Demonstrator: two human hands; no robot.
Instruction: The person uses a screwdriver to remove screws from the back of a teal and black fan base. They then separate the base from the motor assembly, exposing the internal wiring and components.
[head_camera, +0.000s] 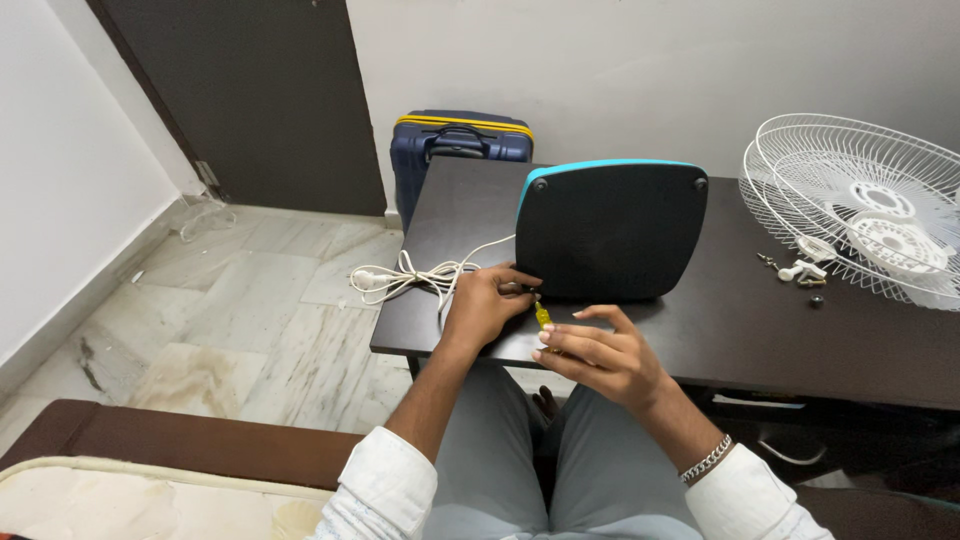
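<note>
A dark, rounded-square fan base (610, 230) with a teal rim stands tilted on the dark table (740, 320), its underside toward me. My left hand (487, 303) pinches at its lower left corner, where the white cord (420, 275) comes out. My right hand (595, 355) holds a small yellow-handled screwdriver (543, 318), its tip pointing up at that same corner. A silver bracelet sits on my right wrist.
White wire fan grilles (860, 215) lie at the table's right end, with small screws and a white knob (800, 272) beside them. A navy suitcase (460, 150) stands behind the table by the wall. A dark door, marble floor and a brown seat edge lie to the left.
</note>
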